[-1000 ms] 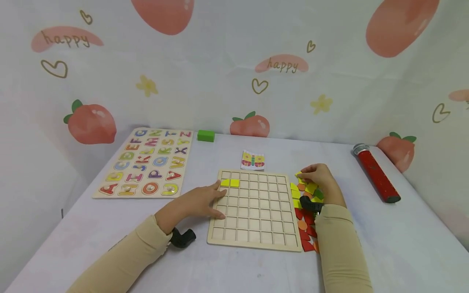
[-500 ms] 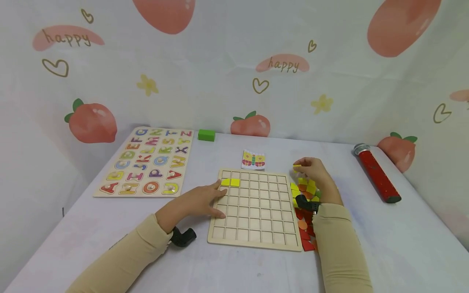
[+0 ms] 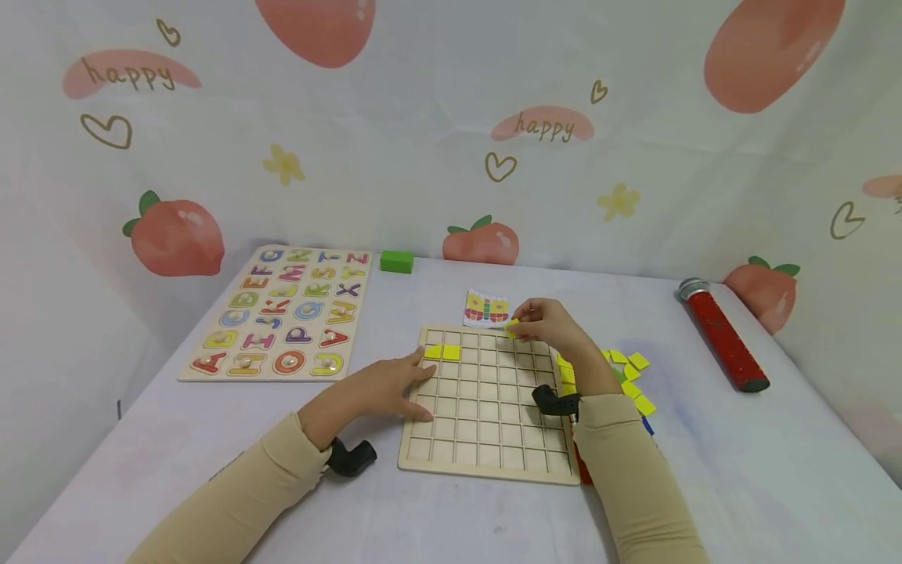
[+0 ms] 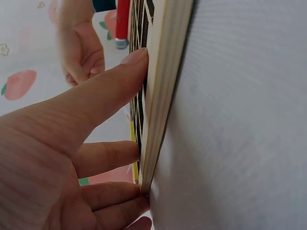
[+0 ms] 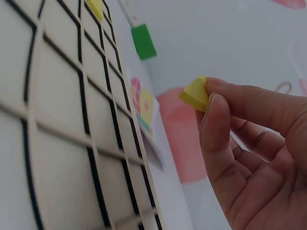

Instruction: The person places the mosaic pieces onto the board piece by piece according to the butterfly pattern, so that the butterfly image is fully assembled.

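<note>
A square wooden grid board [image 3: 479,407] lies on the table, with two yellow tiles [image 3: 452,352] side by side in its upper left cells. My left hand [image 3: 384,388] rests on the board's left edge, thumb and fingers spread and straight. My right hand [image 3: 553,325] is over the board's top right part and pinches a yellow tile [image 5: 195,93] between thumb and forefinger. In the right wrist view that tile shows a pointed corner and stands apart from the board. Behind the board lies a small picture card [image 3: 486,308] with a butterfly pattern.
Loose yellow tiles [image 3: 637,361] lie right of the board, partly hidden by my right arm; a bit of red shows there too. A wooden alphabet board [image 3: 282,313] is at the left, a green block [image 3: 397,262] at the back, a red microphone [image 3: 726,337] at the right.
My right hand has lifted a yellow tile from the pile and carried it left, over the grid board's top right part. My left hand has stayed on the board's left edge.
</note>
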`<action>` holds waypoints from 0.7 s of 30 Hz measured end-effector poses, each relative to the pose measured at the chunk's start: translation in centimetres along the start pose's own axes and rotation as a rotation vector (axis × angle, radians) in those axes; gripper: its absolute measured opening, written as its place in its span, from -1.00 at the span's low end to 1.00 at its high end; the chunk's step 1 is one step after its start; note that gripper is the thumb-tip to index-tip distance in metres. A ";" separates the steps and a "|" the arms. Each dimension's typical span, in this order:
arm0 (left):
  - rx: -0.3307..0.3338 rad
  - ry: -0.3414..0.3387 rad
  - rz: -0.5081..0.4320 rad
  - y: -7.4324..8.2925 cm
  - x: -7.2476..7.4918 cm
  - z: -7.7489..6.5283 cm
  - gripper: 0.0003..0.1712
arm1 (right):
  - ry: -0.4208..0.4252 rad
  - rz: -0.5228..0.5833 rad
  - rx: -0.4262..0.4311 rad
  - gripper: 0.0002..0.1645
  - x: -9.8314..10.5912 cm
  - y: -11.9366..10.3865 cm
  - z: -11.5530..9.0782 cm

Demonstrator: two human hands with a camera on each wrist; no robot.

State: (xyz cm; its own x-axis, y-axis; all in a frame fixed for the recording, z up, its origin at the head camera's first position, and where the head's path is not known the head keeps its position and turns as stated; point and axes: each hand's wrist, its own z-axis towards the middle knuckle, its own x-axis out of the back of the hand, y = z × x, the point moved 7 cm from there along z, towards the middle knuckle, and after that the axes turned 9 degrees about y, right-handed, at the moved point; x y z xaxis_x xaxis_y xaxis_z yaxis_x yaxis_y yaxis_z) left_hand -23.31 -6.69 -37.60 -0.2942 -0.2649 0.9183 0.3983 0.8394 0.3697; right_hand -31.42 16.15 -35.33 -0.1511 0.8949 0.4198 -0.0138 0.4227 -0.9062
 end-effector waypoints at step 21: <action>0.001 -0.011 0.010 0.2 0.0 0.0 -0.08 | -0.140 -0.155 0.139 -0.77 -7.1 -1.0 0.0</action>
State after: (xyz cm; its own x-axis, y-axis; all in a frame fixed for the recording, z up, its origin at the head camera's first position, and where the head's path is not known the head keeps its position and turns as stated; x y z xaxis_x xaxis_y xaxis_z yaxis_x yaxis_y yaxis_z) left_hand -23.22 -6.59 -37.50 -0.2996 -0.2514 0.9203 0.4005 0.8424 0.3605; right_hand -30.33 9.37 -37.42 -0.2716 0.7886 0.5517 -0.1815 0.5210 -0.8340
